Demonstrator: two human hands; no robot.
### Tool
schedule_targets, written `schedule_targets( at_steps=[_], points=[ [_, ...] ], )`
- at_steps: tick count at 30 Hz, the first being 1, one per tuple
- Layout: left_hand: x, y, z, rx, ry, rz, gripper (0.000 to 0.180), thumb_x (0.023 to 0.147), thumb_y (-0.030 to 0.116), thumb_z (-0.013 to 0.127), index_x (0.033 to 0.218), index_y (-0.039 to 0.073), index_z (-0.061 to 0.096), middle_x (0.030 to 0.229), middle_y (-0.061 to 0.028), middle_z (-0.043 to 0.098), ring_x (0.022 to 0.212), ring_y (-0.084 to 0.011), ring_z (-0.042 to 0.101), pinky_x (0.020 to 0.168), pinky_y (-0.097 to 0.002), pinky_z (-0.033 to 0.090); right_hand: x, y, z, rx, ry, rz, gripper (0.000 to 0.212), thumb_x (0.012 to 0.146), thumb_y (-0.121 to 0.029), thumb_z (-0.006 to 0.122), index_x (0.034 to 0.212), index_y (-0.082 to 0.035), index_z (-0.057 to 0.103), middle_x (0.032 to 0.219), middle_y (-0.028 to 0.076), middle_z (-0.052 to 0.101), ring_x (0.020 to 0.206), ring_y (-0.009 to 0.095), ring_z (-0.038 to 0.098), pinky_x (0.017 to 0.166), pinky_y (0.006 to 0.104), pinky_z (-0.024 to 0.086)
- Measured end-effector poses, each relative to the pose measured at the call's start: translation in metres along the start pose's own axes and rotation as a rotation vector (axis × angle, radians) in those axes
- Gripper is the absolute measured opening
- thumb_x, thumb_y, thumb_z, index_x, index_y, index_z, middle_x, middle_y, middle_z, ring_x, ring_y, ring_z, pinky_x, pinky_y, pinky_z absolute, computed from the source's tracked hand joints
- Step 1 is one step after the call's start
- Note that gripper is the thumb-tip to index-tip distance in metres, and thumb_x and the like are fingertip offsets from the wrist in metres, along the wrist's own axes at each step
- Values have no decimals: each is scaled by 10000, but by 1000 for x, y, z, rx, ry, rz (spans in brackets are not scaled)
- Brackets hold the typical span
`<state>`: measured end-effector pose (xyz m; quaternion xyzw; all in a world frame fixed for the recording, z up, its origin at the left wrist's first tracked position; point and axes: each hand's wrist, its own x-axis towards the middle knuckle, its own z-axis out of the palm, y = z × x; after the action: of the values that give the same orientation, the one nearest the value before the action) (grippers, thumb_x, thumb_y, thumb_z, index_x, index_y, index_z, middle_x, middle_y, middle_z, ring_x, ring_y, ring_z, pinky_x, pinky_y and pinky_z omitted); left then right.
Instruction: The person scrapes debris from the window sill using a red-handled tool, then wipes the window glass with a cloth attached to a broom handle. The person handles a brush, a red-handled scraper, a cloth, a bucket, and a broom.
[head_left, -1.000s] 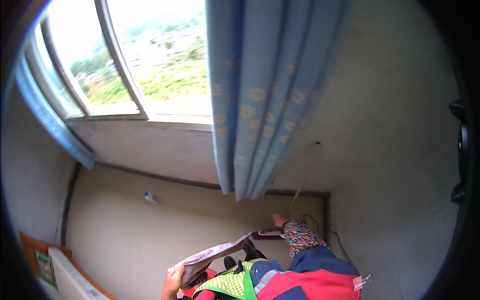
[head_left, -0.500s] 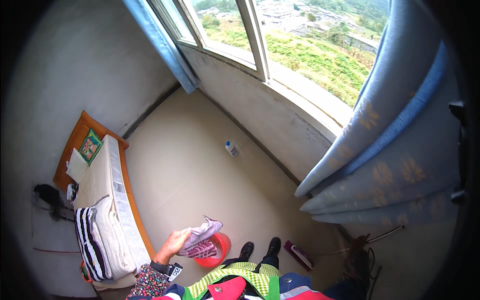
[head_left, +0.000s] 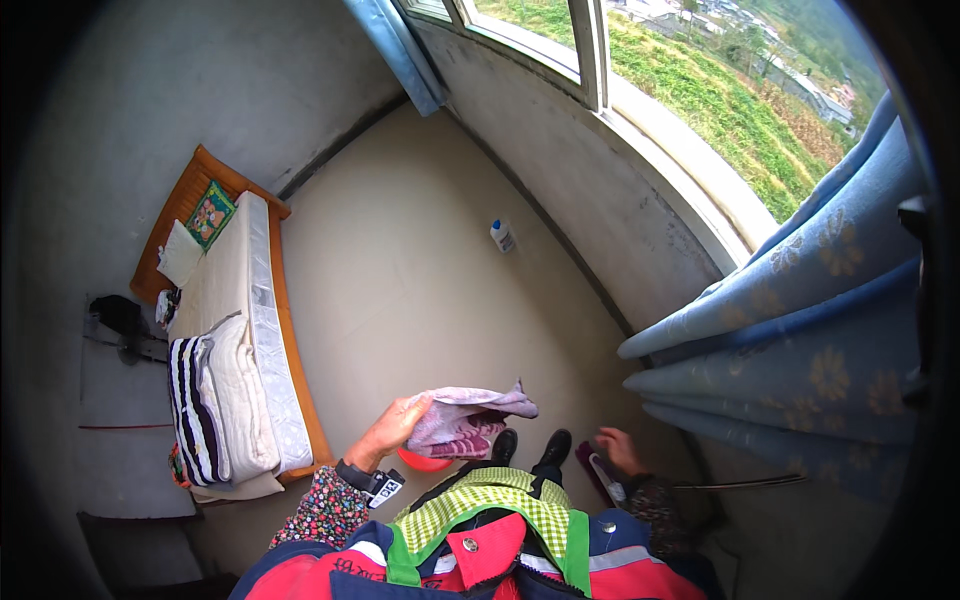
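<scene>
A pale purple cloth (head_left: 455, 412) with darker stripes hangs from my left hand (head_left: 395, 425), whose fingers are closed around one end of it. Under the cloth, a red basin (head_left: 425, 461) shows only in part. My right hand (head_left: 622, 452) reaches in low on the right, its fingers apart and nothing visible in them. Just beside it on the floor is a long purple and white piece (head_left: 600, 475) that looks like a flat mop head. A thin pole (head_left: 740, 483) runs out to the right beyond my right forearm; its joint with that piece is hidden.
A bed (head_left: 262, 330) with folded quilts (head_left: 235, 400) stands on the left, with a dark fan (head_left: 125, 330) beyond it. A white bottle with a blue cap (head_left: 501, 236) stands near the window wall. Blue curtains (head_left: 780, 350) hang on the right.
The cloth and my left hand have moved right and up, over the basin. My right hand has come away from the pole, leftward toward my feet. The whole view has shifted.
</scene>
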<state>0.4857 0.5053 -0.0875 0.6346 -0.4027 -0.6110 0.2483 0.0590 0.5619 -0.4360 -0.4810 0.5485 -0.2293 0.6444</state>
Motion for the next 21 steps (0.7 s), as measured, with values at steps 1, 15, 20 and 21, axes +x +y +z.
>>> schedule_targets(
  at_steps=[1,15,20,21],
  points=[
    [-2,3,4,-20,-53,7,462,1053,349,410,1219,-42,592,1060,-53,664,933,-103,587,850,-275,488,14,-29,27,82,51,-97,335,955,-74,499,1268,34,554,1127,140,651,1023,176,600,894,293,478],
    [107,-50,104,476,318,913,490,927,345,599,1275,6,535,1341,-128,478,1242,-288,447,1072,-420,318,118,-204,167,1219,-675,34,645,1016,-501,312,1503,-81,261,1501,110,343,1341,264,394,1155,401,274],
    [112,-41,108,458,636,976,329,891,243,635,1120,9,600,1192,-116,537,1111,-299,504,1011,-419,354,138,-183,133,1562,-431,297,641,1018,-521,301,1498,-98,275,1489,77,347,1349,248,360,1143,376,276],
    [113,-38,109,384,614,946,294,899,216,627,1096,0,595,1143,-114,542,1065,-287,519,969,-424,377,138,-188,129,1711,-424,363,641,1018,-526,299,1498,-101,278,1486,71,348,1350,245,353,1141,371,277]
  ],
)
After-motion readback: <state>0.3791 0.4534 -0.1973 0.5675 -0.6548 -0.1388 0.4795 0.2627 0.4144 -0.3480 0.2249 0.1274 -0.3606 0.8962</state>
